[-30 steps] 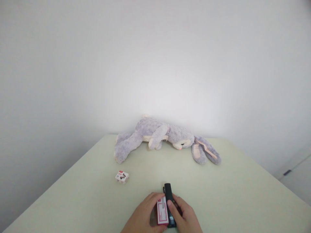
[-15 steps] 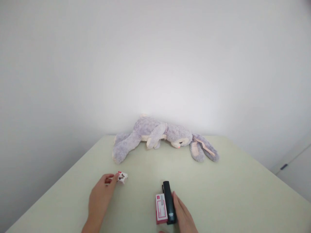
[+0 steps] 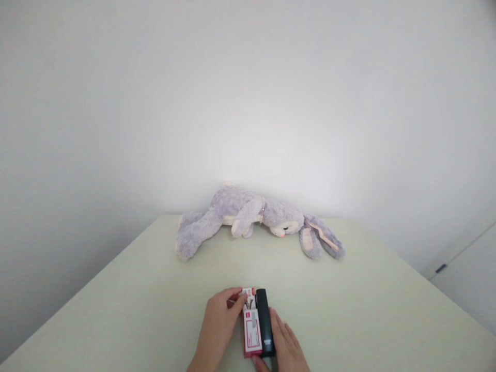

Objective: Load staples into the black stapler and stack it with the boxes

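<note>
- The left hand (image 3: pixel 219 323) pinches a small white box (image 3: pixel 248 294) at the lower centre of the frame.
- The right hand (image 3: pixel 284 346) lies flat and open, touching a black stapler (image 3: pixel 265 323).
- A red staple box (image 3: pixel 251 333) sits just beside the stapler on the table (image 3: pixel 368 310).

You get soft, even light with no glare; the wall (image 3: pixel 248 103) glows brightest at centre, just above the plush rabbit (image 3: pixel 256 219), and dims to grey toward 9 and 3 o'clock. Shadows on the table (image 3: pixel 368 299) are faint. Wide-lens distortion bends the table edges outward at 7 and 5 o'clock. Your hands at 6 o'clock look slightly soft.
</note>
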Demonstrator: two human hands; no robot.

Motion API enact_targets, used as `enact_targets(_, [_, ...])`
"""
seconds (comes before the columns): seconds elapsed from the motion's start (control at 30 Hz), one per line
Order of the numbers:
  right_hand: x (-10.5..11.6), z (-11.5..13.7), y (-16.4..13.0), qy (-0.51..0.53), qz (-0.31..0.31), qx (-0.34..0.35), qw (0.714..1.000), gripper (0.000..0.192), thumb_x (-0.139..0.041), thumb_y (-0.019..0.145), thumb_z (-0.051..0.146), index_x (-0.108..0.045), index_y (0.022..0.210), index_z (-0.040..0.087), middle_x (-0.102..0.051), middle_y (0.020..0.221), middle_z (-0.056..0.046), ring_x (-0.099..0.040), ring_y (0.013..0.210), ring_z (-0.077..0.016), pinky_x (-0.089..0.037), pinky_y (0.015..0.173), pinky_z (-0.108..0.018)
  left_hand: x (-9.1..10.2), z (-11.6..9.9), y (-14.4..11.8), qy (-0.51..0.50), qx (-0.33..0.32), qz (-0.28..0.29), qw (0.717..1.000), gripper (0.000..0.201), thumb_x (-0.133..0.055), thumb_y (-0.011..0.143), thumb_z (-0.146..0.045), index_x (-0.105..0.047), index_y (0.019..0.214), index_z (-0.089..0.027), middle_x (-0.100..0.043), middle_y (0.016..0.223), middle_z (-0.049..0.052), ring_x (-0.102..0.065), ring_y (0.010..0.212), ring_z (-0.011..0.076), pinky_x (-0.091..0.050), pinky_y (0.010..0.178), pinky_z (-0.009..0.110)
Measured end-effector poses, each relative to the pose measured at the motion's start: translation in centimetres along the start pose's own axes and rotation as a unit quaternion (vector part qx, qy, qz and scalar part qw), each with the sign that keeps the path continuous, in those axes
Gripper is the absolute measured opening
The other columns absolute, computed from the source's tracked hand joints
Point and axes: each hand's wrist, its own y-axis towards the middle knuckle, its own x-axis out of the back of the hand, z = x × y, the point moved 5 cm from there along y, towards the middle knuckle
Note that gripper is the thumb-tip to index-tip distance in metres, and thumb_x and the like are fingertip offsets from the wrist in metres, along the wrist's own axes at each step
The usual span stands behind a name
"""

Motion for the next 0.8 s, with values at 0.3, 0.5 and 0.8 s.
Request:
enact_targets(0.3, [0.4,-2.3,0.6,-0.025,0.095,-0.007,0.995,0.077,-0.074,0.082,0.034,-0.047,0.153,0.022,-0.044,0.156,-0.012,-0.047,0.141,-0.0383,-0.041,0.118,-0.056,-2.0,-0.2,-3.6,-0.09,0.013,0.048,0.995,0.036,-0.055,0.089,-0.035,-0.078,0.114,-0.021,-0.08,0.11,0.007,-0.074,0.098,0.0251,-0.056,0.089,0.034])
enact_targets(0.5, [8.8,-7.6,0.5,-0.059,0.106,-0.024,0.992,0.069,-0.064,0.091,0.04,-0.042,0.156,0.028,-0.041,0.159,-0.007,-0.042,0.146,-0.0318,-0.024,0.124,-0.059,-10.0,-5.8,-1.7,-0.159,-0.02,0.112,0.981,0.034,-0.052,0.084,-0.024,-0.081,0.102,-0.018,-0.081,0.096,0.006,-0.075,0.087,0.0236,-0.056,0.08,0.032])
enact_targets(0.8, [18.3,-13.7,-1.4,-0.07,0.024,-0.112,0.991,0.068,-0.062,0.089,0.051,-0.05,0.151,0.027,-0.051,0.154,-0.007,-0.042,0.146,-0.0322,-0.026,0.125,-0.049,-20.8,-11.5,0.2,-0.13,-0.029,0.155,0.979,0.026,-0.06,0.083,-0.029,-0.08,0.094,-0.016,-0.08,0.093,0.01,-0.073,0.089,0.0258,-0.055,0.082,0.033])
